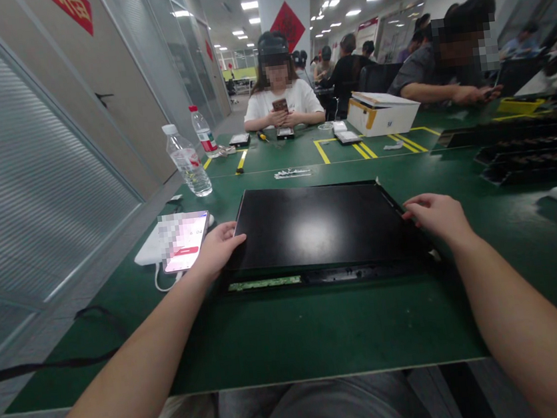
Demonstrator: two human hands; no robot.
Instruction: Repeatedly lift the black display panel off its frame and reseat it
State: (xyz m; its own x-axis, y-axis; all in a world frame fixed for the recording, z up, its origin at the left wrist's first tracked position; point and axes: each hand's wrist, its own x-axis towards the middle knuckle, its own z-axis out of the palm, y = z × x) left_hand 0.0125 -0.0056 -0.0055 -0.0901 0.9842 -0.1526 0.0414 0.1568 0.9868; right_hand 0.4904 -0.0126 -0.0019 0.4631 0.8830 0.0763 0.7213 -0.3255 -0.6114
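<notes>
A flat black display panel (318, 224) lies on the green table mat (297, 334) in front of me, with a narrow green circuit strip (264, 283) showing along its near edge. My left hand (217, 246) grips the panel's left edge, fingers curled over it. My right hand (437, 216) holds the panel's right edge, fingers bent against the rim. Both hands touch the panel at opposite sides.
A phone (186, 241) with a lit screen rests on a white power bank (155, 250) to the left. Two water bottles (188, 160) stand behind it. Black trays (533, 150) are stacked at the right. A white box (381, 111) and seated people are across the table.
</notes>
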